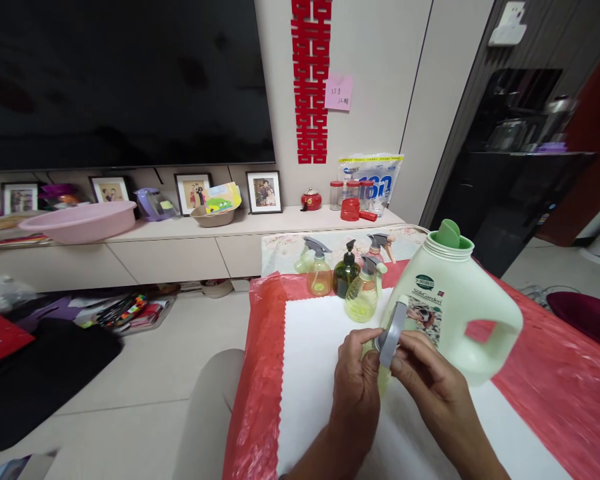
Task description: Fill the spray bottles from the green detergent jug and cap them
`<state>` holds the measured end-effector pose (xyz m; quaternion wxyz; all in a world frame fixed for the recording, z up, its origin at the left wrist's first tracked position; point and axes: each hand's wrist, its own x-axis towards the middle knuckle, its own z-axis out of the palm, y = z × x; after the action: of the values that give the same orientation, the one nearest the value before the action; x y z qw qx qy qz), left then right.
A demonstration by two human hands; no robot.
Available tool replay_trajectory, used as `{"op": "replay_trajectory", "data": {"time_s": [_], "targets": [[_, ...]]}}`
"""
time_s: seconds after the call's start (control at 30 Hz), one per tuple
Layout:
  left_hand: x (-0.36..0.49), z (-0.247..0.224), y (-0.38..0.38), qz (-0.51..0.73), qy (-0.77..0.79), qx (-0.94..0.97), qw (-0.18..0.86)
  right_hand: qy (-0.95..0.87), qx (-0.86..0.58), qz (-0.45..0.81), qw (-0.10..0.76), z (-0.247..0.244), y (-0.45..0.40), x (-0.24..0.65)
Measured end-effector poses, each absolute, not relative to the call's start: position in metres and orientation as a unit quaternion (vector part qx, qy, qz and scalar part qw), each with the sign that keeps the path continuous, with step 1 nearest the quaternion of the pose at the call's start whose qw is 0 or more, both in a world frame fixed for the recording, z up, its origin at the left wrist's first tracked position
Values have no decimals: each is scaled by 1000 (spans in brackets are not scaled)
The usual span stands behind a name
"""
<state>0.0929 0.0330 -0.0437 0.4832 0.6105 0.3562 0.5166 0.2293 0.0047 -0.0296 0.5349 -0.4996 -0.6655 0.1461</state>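
Note:
My left hand [357, 380] is closed around the neck of a spray bottle [393, 333] with a grey trigger head. The fingers of my right hand [435, 383] pinch the grey head from the other side. Most of the bottle's pale yellow-green body is hidden behind my hands. Just beyond stands a large pale green jug [453, 293] with a green cap piece in its mouth. To its left are a yellowish spray bottle [363, 300], a dark green pump bottle [347, 275] and an orange-tinted spray bottle [319, 275].
A white sheet [310, 373] lies over red plastic [260, 347] on the table. Behind, a pink-tinted spray bottle [376, 252] stands near the jug. The long cabinet [165, 252] carries a pink basin [87, 223], picture frames and red-lidded jars.

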Motion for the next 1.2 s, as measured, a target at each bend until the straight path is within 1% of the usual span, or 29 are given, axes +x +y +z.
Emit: {"op": "replay_trajectory", "data": {"time_s": [0.1, 0.27, 0.47, 0.6, 0.73, 0.9, 1.07, 1.13, 1.2], "targets": [[94, -45, 33, 520, 355, 607, 485, -684, -493, 127, 523, -27, 6, 230], [92, -45, 33, 527, 345, 605, 487, -681, -492, 82, 536, -33, 7, 225], [87, -36, 34, 515, 348, 583, 523, -673, -502, 30, 542, -38, 9, 216], [89, -32, 33, 530, 343, 567, 528, -666, -516, -39, 538, -41, 9, 210], [93, -33, 35, 544, 329, 536, 555, -656, -521, -65, 542, -44, 9, 204], [92, -35, 37, 543, 332, 537, 554, -669, -519, -63, 528, -38, 7, 203], [91, -40, 36, 519, 375, 567, 518, -674, -526, -33, 518, -35, 3, 208], [91, -43, 35, 514, 389, 576, 503, -667, -551, 6, 502, -36, -2, 206], [91, -45, 35, 511, 395, 581, 496, -641, -594, 74, 481, -36, -8, 200]]}}
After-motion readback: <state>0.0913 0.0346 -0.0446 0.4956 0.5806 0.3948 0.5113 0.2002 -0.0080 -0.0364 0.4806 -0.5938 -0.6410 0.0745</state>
